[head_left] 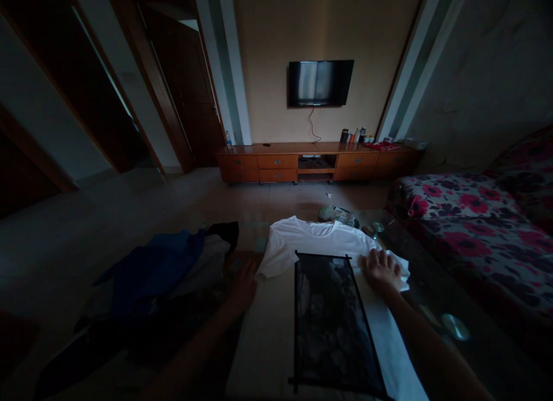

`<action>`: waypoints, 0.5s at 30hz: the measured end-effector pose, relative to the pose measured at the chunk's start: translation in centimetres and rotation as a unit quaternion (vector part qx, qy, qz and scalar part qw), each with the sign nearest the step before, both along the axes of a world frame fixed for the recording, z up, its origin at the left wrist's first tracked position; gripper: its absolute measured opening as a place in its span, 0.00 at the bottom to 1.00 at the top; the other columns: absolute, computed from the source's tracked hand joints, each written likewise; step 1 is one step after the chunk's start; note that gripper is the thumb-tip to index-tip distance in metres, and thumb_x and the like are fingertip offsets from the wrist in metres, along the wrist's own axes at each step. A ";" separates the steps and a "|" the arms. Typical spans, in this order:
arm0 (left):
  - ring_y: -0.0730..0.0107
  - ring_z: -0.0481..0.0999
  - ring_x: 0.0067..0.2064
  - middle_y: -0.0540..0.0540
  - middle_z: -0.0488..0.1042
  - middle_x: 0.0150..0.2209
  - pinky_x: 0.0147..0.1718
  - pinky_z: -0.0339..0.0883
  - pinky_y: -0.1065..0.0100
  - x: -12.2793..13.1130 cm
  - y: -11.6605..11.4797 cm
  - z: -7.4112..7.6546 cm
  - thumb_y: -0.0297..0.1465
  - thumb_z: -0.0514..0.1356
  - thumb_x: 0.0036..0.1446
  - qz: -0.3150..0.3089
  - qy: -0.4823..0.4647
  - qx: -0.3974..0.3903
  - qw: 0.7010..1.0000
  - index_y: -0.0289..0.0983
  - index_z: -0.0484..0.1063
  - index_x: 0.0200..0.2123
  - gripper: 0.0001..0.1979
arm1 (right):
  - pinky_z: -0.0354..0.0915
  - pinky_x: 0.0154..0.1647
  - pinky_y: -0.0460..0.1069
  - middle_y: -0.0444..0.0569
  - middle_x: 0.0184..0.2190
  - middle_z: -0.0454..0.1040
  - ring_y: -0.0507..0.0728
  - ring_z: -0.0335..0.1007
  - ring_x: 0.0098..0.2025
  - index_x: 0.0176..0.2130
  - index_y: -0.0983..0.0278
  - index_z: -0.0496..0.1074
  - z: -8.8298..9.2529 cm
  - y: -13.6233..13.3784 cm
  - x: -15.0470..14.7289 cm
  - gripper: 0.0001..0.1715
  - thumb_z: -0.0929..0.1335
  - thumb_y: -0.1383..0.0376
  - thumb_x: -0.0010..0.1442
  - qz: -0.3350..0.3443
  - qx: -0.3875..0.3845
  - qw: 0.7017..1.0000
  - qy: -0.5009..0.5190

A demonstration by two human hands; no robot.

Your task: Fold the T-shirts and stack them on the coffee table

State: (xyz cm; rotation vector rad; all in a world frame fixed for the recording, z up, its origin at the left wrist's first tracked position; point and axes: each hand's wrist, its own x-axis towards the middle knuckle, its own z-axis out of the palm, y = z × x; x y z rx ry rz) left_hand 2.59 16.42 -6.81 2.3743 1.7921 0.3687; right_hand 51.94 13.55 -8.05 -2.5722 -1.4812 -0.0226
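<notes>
A white T-shirt [276, 320] with a large dark picture print [330, 320] lies spread out before me, its collar pointing away. My right hand [382, 269] rests on the shirt near the right sleeve, palm down with its fingers a little apart. At the edge of the left sleeve is my left hand [245, 286], touching or close to the cloth. Deep shadow hides how its fingers are set. Under the shirt is a dark glass tabletop [425, 355].
Left of the shirt lies a heap of clothes with a blue garment [159, 268] on top. Behind the collar sits a crumpled plastic bag [339, 215]. A flower-patterned sofa [466, 228] stands at the right. Farther back are a wooden TV cabinet [276, 162] and a wall television [320, 83].
</notes>
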 end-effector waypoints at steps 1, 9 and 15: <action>0.53 0.56 0.71 0.37 0.59 0.70 0.68 0.51 0.52 0.1 -0.3 -0.1 0.30 0.52 0.61 0.002 -0.006 0.008 1.000 0.34 0.60 0.66 0.29 | 0.40 0.67 0.70 0.63 0.71 0.50 0.73 0.42 0.71 0.70 0.65 0.53 0.0 0.0 0.0 0.43 0.49 0.45 0.67 0.000 0.012 1.000 0.002; 0.52 0.63 0.65 0.35 0.68 0.60 0.66 0.55 0.52 0.2 -2.5 1.2 0.25 0.53 0.58 0.051 0.023 0.022 0.998 0.35 0.72 0.50 0.17 | 0.39 0.67 0.70 0.64 0.71 0.49 0.73 0.40 0.72 0.70 0.66 0.53 0.2 0.1 -0.7 0.43 0.48 0.45 0.68 0.008 0.003 1.000 0.007; 0.51 0.56 0.70 0.34 0.61 0.67 0.69 0.48 0.51 1.8 -1.3 2.5 0.28 0.54 0.59 0.049 0.006 0.054 0.997 0.34 0.67 0.59 0.24 | 0.37 0.68 0.69 0.61 0.73 0.45 0.70 0.36 0.73 0.72 0.64 0.48 0.2 1.4 -1.8 0.43 0.47 0.46 0.68 0.010 -0.035 0.999 0.032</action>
